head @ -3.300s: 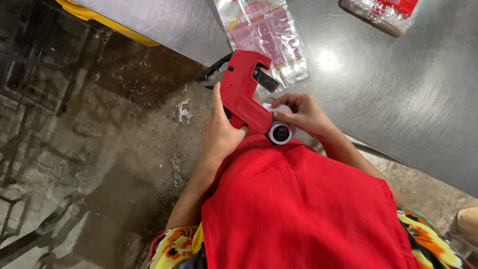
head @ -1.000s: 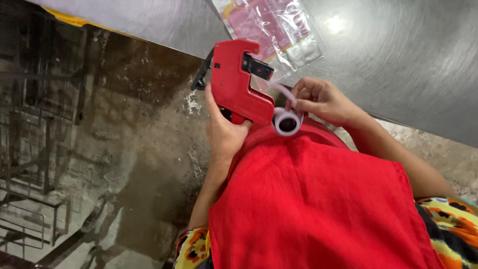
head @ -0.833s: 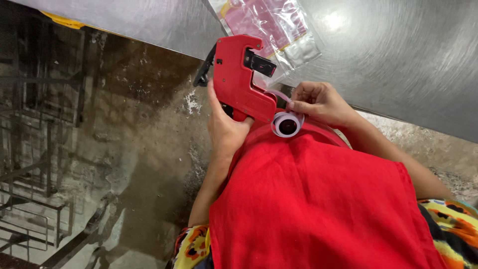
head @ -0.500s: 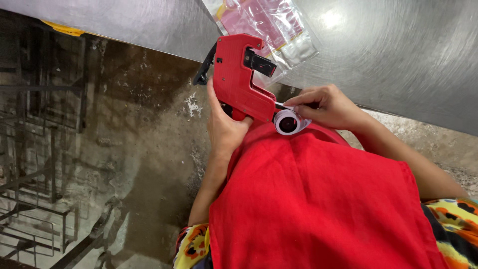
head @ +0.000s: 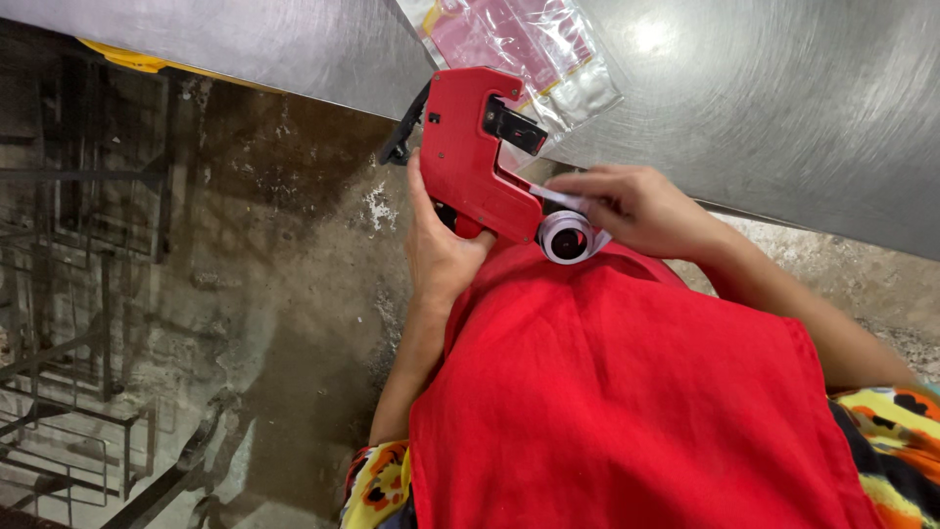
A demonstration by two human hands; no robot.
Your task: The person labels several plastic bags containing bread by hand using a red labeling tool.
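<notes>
Cloth comes first in my view, the red cloth [head: 627, 402] across my lap, with a patterned sleeve [head: 377, 485] showing at its lower edges. Just above it my left hand [head: 441, 250] is wrapped firmly round the grip of the red label gun [head: 470, 147], fingers closed on it, holding the tool tilted with its nose toward the table. At the gun's near end sits the white label roll [head: 568, 237], and my right hand [head: 636, 201] is bunched over it, fingertips pinched together on the loose paper tape [head: 560, 196] that runs from the roll up into the body. Compared with a second ago, the roll looks tucked closer against the gun, and my right hand has slid in from the side to lie almost on top of it; the strip that stood out as a loop then now lies flatter and shorter. I take that to mean the tape is being drawn snug into its path, so the loading is well along rather than just started. Whether the strip's end has actually caught inside the gun I cannot tell, since my fingers cover that spot. Beyond the gun, a clear plastic bag [head: 529, 49] with pink inside lies on the steel table [head: 783, 108], touching neither hand. To the left the stained concrete floor [head: 274, 255] drops away, and a yellow edge [head: 122, 57] peeks out from under the table's far side.
</notes>
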